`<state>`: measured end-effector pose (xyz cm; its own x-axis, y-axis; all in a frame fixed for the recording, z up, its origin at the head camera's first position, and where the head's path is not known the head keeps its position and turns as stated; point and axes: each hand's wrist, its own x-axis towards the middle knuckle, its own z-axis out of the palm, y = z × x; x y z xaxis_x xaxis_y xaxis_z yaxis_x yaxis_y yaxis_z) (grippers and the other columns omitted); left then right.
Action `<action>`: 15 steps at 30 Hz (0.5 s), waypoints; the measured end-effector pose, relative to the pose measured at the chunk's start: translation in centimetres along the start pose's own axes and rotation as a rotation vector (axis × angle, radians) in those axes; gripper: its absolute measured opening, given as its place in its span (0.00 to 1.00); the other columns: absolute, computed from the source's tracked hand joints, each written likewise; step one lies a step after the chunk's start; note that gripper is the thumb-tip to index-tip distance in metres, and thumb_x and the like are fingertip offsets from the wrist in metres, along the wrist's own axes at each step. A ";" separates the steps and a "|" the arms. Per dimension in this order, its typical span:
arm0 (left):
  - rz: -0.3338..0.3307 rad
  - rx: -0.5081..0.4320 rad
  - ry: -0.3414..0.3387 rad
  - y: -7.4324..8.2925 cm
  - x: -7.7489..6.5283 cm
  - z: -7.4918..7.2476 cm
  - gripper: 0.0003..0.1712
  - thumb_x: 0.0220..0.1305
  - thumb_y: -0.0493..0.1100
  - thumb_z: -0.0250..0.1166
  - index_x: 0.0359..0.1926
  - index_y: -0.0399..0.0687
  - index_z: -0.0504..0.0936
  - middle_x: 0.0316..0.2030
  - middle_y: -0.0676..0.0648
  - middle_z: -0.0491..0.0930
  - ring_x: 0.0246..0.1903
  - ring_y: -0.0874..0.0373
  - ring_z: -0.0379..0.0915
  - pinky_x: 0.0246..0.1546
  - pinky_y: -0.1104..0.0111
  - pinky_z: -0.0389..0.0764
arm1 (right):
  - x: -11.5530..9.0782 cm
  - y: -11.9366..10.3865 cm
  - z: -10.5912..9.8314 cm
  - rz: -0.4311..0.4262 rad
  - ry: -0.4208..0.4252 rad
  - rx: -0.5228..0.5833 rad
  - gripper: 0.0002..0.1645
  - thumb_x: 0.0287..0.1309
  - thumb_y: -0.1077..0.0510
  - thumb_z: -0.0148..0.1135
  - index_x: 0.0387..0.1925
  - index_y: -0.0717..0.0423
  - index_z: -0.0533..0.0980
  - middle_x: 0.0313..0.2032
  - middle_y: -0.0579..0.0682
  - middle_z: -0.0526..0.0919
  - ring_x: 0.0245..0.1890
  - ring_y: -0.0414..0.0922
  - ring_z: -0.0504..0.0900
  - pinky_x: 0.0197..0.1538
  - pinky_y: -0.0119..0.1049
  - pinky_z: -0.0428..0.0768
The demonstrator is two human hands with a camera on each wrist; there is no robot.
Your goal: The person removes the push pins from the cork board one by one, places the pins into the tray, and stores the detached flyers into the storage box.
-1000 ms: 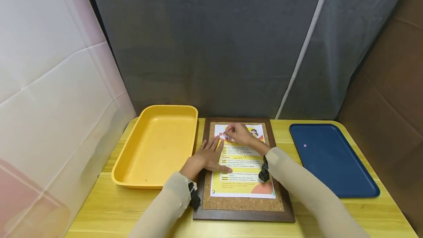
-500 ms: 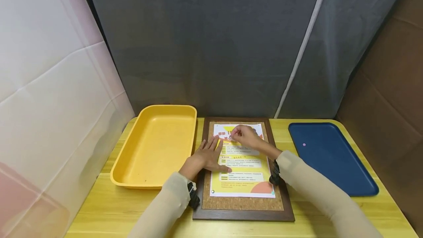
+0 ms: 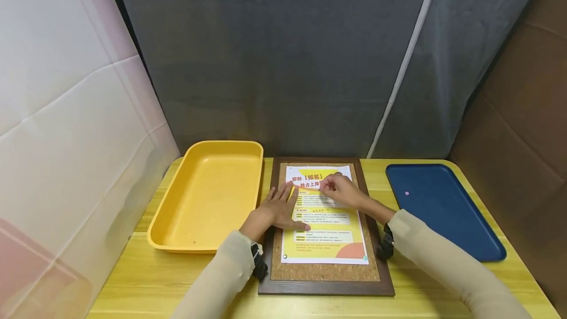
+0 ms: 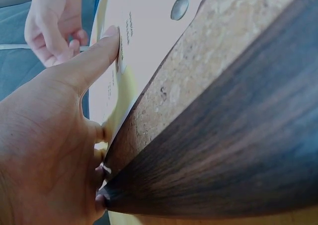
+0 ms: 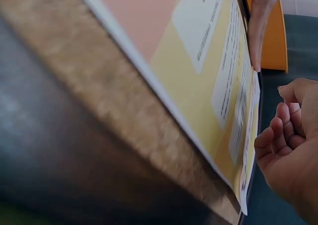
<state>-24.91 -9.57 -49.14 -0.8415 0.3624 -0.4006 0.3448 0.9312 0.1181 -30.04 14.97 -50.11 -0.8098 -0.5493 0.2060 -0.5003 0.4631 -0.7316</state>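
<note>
A printed yellow and white poster [image 3: 316,240] lies on a cork board [image 3: 325,273] with a dark brown wooden frame [image 3: 325,288]. My left hand [image 3: 278,211] rests with spread fingers on the poster's left side, its thumb [image 4: 97,56] stretched over the sheet. My right hand [image 3: 343,192] is above the upper right of the poster, fingers curled and thumb near the index fingertip [image 5: 282,108]; whether something tiny is between them I cannot tell. A metallic thumbtack [image 4: 180,7] sits at the poster's lower left corner, and a small teal tack [image 3: 365,258] at the lower right.
To the left stands a deep yellow tray [image 3: 205,201]. On the right lies a shallow dark blue tray [image 3: 447,215] bearing a small pink round tack [image 3: 407,193]. A grey curtain [image 3: 266,63] hangs behind the wooden table [image 3: 146,279].
My right hand has moved to the right and slightly nearer across the top of the poster, uncovering more of its red heading. My left hand has stayed in place.
</note>
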 end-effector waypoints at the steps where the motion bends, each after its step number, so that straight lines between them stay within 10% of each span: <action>1: -0.001 -0.002 0.002 0.0 -0.1 -0.1 0.72 0.60 0.84 0.59 0.87 0.48 0.39 0.86 0.43 0.31 0.85 0.47 0.26 0.83 0.49 0.34 | -0.3 0.0 -0.2 0.004 -0.002 0.001 0.03 0.67 0.66 0.66 0.36 0.61 0.85 0.31 0.47 0.83 0.31 0.38 0.75 0.35 0.29 0.76; 15: 0.030 -0.010 0.024 -0.7 0.3 0.5 0.74 0.60 0.85 0.58 0.86 0.44 0.38 0.86 0.40 0.31 0.85 0.44 0.25 0.82 0.47 0.34 | -3.0 0.4 -1.9 0.019 -0.002 -0.018 0.06 0.67 0.67 0.66 0.35 0.54 0.83 0.30 0.43 0.81 0.31 0.39 0.75 0.36 0.31 0.76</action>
<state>-25.20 -10.14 -49.80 -0.8405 0.3912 -0.3749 0.3664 0.9201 0.1386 -28.44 18.11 -49.83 -0.8184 -0.5420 0.1909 -0.4904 0.4855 -0.7238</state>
